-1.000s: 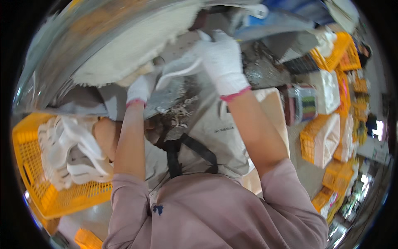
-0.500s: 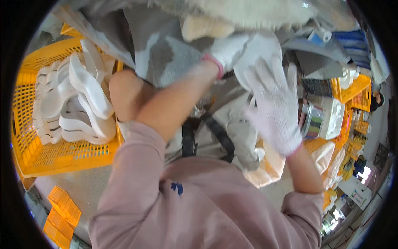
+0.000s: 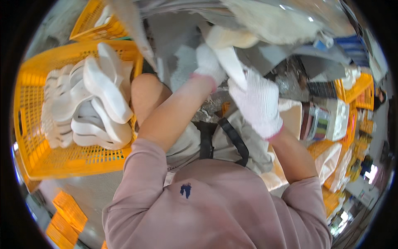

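Both my hands wear white knit gloves with pink cuffs. A white shoe sole [image 3: 231, 65], seen nearly edge-on, is between them under a cream-coloured rounded pad [image 3: 232, 37]. My left hand [image 3: 209, 63] is closed against the sole's left side, its fingertips partly hidden. The lower end of the sole is in the curled fingers of my right hand [image 3: 258, 101]. To my left, a yellow plastic basket [image 3: 83, 164] holds several white shoe soles [image 3: 105, 89], piled and stacked on edge.
Grey sheeting [image 3: 168, 33] and pale fluffy material [image 3: 273, 20] hang over the work spot. Another yellow basket [image 3: 89, 27] stands at far left. On the right are a clear box [image 3: 317, 122] and yellow crates [image 3: 356, 89]. More yellow crates [image 3: 68, 216] stand on the floor at lower left.
The sole has turned from face-on to nearly edge-on. My right hand has gone from spread fingers to a closed grip on its lower end. My left hand has shifted left.
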A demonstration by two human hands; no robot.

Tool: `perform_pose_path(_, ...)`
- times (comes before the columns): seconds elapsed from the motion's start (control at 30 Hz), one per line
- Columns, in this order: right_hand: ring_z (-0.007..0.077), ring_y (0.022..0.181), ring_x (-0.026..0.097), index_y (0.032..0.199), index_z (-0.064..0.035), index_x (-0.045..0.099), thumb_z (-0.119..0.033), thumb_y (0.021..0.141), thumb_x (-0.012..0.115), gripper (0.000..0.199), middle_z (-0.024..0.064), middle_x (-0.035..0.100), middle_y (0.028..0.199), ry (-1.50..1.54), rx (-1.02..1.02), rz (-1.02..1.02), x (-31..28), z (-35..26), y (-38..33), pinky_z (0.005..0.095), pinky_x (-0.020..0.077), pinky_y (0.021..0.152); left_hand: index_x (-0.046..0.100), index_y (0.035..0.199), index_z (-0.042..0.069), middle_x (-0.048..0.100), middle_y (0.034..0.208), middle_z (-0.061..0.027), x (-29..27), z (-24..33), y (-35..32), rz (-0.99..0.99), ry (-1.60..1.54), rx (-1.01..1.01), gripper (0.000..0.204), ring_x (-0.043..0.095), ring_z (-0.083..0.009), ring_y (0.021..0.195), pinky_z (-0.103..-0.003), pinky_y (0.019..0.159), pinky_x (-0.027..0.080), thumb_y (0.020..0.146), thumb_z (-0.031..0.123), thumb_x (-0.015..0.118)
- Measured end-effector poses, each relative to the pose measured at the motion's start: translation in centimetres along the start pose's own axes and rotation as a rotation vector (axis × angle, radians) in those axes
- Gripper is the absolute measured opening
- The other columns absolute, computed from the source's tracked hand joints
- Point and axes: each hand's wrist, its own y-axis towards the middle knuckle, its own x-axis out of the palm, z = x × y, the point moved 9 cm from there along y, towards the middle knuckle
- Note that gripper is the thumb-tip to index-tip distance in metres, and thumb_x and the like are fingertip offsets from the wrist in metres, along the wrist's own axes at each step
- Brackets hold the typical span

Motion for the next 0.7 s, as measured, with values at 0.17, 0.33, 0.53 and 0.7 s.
perform_pose_path(0.17, 0.0328, 0.073, 0.073, 0.103, -0.0126, 0.077, -0.027, 0.095, 0.072, 0.018, 0.0147, 0.074, 0.089, -0.036, -0.052, 0.182, -1.2, -0.2, -0.6, 0.0421, 0.0561, 0.063, 0.074, 0.109, 0.009, 0.076, 0.107, -0.0129, 2.9, -0.6, -2.1, -0.113, -1.14, -0.314, 0.019, 0.072, -0.0272, 0.105, -0.036, 0.093, 0.055, 0.092, 0.015, 0.069)
perform_pose_path(0.33, 0.0349, 0.079, 0.073, 0.108, -0.0157, 0.077, -0.028, 0.094, 0.068, 0.021, 0.0158, 0.075, 0.092, -0.2, -0.253, 0.141, 0.1, -1.8, 4.6, 0.0426, 0.0572, 0.069, 0.064, 0.125, 0.004, 0.074, 0.113, -0.0076, 0.5, -0.8, -1.9, 0.292, -1.021, -0.134, 0.029, 0.071, -0.0244, 0.107, -0.039, 0.099, 0.055, 0.1, 0.019, 0.066)
perform_pose_path(0.53, 0.0325, 0.112, 0.069, 0.14, -0.0056, 0.063, -0.023, 0.079, 0.078, 0.066, 0.0224, 0.069, 0.123, 0.363, 0.219, -0.485, 2.0, 1.7, -1.3, 0.0399, 0.0532, 0.099, 0.063, 0.128, 0.012, 0.071, 0.119, -0.012, 7.7, 0.1, -3.1, -0.539, -1.663, -0.366, 0.051, 0.069, -0.0296, 0.11, -0.041, 0.099, 0.055, 0.106, 0.054, 0.045)
perform_pose_path(0.7, 0.031, 0.135, 0.06, 0.152, -0.0009, 0.052, -0.023, 0.083, 0.082, 0.079, 0.0219, 0.06, 0.147, 0.784, 0.386, -0.433, 2.9, 1.8, -1.5, 0.0422, 0.0438, 0.116, 0.063, 0.129, 0.012, 0.07, 0.123, -0.0115, 7.2, -2.8, -1.2, -0.133, -1.544, -0.458, 0.051, 0.067, -0.0294, 0.116, -0.04, 0.102, 0.053, 0.106, 0.054, 0.045)
